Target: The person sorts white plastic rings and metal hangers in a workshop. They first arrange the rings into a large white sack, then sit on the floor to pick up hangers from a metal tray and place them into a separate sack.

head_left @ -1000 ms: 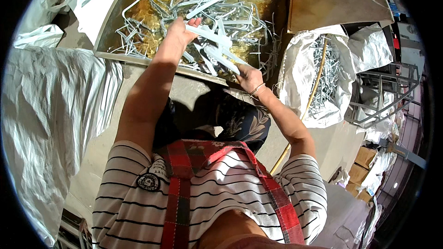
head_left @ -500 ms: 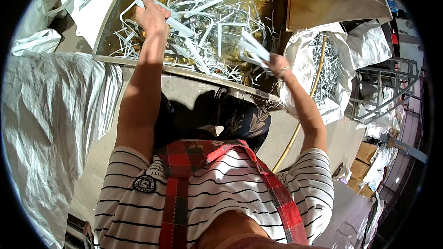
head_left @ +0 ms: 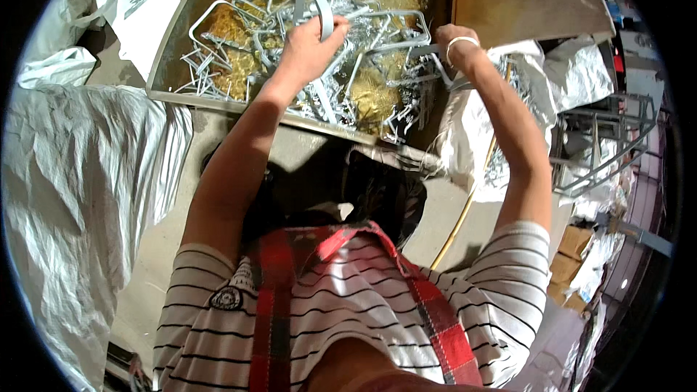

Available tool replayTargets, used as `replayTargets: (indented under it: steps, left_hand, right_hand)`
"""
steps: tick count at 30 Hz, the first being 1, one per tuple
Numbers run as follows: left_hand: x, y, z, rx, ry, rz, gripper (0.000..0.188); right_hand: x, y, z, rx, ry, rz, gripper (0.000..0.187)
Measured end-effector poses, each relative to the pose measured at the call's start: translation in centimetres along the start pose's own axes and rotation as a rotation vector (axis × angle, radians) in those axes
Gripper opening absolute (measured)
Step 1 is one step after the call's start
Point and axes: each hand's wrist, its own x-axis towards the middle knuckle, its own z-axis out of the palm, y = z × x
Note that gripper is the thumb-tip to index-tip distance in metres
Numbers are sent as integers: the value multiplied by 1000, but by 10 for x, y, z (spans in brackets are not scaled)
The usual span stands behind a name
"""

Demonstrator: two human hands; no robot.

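Observation:
My left hand (head_left: 308, 54) is closed over the middle of a shallow metal tray (head_left: 239, 106), gripping a bent flat metal strip (head_left: 318, 1) that sticks up past the fingers. At the tray's right side, my right hand (head_left: 457, 45) is curled round another grey metal strip (head_left: 420, 51), which reaches leftward over the pile. Its fingers are partly hidden. Below both hands, many loose silvery strips and bent brackets (head_left: 334, 98) lie tangled on the tray's yellow-brown, wet-looking bottom.
An open white sack (head_left: 468, 127) of small metal pieces stands right of the tray, with a thin yellow pole (head_left: 456, 236) beside it. A brown metal panel (head_left: 534, 0) lies at the far right. White sheeting (head_left: 80, 174) covers the left. Farther right are a metal frame (head_left: 606, 149) and cardboard boxes (head_left: 570, 254).
My left hand has moved right and nearer, to the middle of the tray. My right hand has moved farther away and slightly right. The pile between them has shifted, baring more tray bottom.

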Motion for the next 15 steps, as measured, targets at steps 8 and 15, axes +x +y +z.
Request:
replayTargets:
  steps: [8,15]
  left_hand:
    - [0,-6,-1,-83,-287,81,41]
    - [-3,3,-21,49,-371,-71,48]
  right_hand:
    - [-68,-84,-108,307,406,-613,21]
    - [32,-19,-50,1554,343,-667,22]
